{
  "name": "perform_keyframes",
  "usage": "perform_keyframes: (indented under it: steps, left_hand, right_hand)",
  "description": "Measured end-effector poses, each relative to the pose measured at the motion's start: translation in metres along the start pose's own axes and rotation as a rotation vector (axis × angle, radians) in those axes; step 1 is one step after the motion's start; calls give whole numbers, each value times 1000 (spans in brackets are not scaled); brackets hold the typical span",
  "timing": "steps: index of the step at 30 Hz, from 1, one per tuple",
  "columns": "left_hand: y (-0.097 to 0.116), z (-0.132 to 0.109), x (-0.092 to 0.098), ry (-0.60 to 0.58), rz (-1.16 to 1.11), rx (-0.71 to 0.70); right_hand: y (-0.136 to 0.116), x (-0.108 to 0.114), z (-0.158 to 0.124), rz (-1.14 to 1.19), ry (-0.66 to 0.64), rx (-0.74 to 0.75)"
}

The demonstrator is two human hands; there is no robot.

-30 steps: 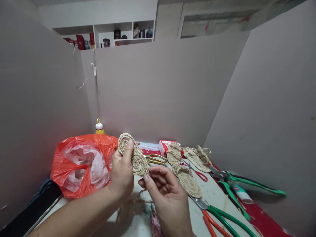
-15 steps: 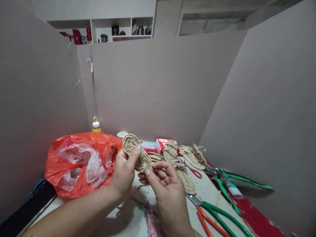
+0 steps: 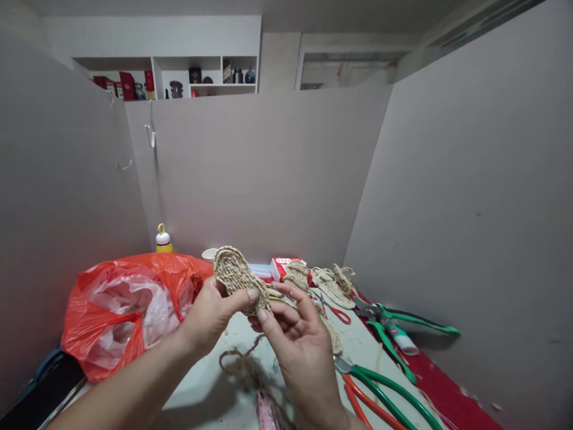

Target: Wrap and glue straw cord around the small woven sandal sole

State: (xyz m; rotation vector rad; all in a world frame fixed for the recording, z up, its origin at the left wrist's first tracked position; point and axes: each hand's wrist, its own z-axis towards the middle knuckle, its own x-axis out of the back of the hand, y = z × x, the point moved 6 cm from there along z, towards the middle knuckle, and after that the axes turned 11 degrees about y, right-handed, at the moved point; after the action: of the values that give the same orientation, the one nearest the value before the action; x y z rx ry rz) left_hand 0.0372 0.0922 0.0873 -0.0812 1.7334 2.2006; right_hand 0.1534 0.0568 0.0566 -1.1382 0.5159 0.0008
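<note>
A small sole-shaped piece of woven straw cord (image 3: 235, 269) is held up above the table, tilted with its wider end up and to the left. My left hand (image 3: 215, 313) grips its left edge, thumb pressed across the lower part of its face. My right hand (image 3: 295, 334) pinches the narrow lower end between thumb and fingers. Under the hands, a loose twist of brown cord (image 3: 239, 355) lies on the white tabletop (image 3: 201, 382). It runs toward a pink wrapped bundle (image 3: 267, 409) at the front edge of view.
Left stands a red plastic bag (image 3: 102, 322), with a yellow bottle (image 3: 163, 242) behind. To the right lie woven straw pieces (image 3: 331, 286), red-handled scissors (image 3: 340, 315), green-handled cutters (image 3: 416, 318), orange-and-green-handled shears (image 3: 380, 382) and a white tube (image 3: 403, 340). Grey partitions (image 3: 250, 167) enclose the table.
The left thumb has slid down the woven piece toward its narrow end, uncovering more of the face. The view has tilted up and shifted, and the brown cord below shows more.
</note>
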Motion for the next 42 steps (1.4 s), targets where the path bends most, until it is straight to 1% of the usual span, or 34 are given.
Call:
perform_keyframes:
  steps: [5,9,12,21,24,29,34,42]
  left_hand:
    - [3,0,2,23,48,-19]
    - [4,1,1,-5,81,-31]
    - [4,1,3,22,95,-31]
    - [5,1,3,23,74,-13]
    - [4,1,3,28,80,-18]
    - [4,1,3,17,86,-18]
    - [-1,2,4,13,76,11]
    - [-2,1,3,27,44,-15]
  right_hand:
    - [-3,1,-1,11,-9,90]
    - [1,4,-2,13,14,87]
    - [-1,3,-2,10,16,112]
    - [0,2,-5,-4,-13,69]
    - [-2,2,-5,-15,-14,80]
    - [-6,1,-5,13,19,91]
    - [-3,0,-6,15,19,75]
    - [-1,1,-5,-8,-9,106]
